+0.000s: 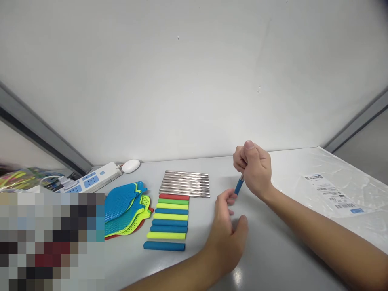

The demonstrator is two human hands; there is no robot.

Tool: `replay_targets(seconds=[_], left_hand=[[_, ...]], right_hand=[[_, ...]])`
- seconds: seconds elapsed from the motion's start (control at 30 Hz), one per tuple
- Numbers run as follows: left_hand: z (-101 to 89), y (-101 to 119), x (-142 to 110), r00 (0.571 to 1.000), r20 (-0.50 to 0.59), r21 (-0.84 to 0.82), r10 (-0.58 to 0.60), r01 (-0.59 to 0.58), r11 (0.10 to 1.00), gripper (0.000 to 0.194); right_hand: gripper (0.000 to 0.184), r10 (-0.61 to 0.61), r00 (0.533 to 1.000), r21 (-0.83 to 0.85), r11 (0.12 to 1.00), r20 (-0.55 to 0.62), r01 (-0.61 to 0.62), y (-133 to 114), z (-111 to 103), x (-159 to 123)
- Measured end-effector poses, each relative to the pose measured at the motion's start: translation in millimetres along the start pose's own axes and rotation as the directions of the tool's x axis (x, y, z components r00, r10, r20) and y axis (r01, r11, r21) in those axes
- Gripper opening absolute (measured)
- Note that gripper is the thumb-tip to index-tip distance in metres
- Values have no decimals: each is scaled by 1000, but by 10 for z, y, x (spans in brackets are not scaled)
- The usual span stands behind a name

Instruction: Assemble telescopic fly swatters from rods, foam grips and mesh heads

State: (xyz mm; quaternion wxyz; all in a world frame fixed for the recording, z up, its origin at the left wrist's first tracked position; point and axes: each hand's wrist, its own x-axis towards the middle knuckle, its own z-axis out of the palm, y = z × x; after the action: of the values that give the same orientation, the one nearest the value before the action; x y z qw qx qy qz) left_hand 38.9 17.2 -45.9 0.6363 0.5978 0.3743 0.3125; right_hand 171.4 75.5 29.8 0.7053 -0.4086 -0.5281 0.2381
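Note:
My right hand (254, 167) is closed in a fist round a metal rod (242, 177), thumb on top. Only a short piece of that rod shows below the fist. On its lower end sits a blue handle sleeve (239, 186), tilted. My left hand (226, 230) is beside the sleeve's lower end with its thumb spread away from its curled fingers; whether the fingertips touch the sleeve I cannot tell. To the left lie a row of silver metal rods (184, 184) and, in front of them, a column of red, green, yellow and blue handle sleeves (169, 217).
Blue, yellow and red perforated fly swatter heads (121, 202) are piled at left. Behind them are a white power strip (93, 178) and a white oval object (131, 166). A clear plastic bag with a label (333, 194) covers the right side. A wall (194, 81) stands behind the table.

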Motion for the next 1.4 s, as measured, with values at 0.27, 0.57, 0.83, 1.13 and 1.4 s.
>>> replay_targets(seconds=[0.27, 0.57, 0.83, 1.13, 1.4], left_hand=[[-8, 17, 39, 959, 281, 35, -41, 33, 999, 14], [-10, 10, 15, 961, 277, 49, -9, -4, 999, 16], [-25, 30, 4, 956, 293, 40, -1, -11, 999, 16], [-29, 12, 35, 955, 296, 39, 4, -16, 999, 15], [-10, 4, 36, 963, 271, 17, 9, -15, 1000, 11]], right_hand=[[48, 54, 998, 55, 997, 14, -55, 111, -41, -76], [48, 88, 996, 18, 996, 22, -89, 225, -5, -172], [51, 147, 989, 49, 988, -3, -147, 236, -25, -181], [48, 113, 994, 47, 993, 4, -113, 347, -56, -229], [44, 98, 992, -32, 995, 83, -96, 404, -39, -353]])
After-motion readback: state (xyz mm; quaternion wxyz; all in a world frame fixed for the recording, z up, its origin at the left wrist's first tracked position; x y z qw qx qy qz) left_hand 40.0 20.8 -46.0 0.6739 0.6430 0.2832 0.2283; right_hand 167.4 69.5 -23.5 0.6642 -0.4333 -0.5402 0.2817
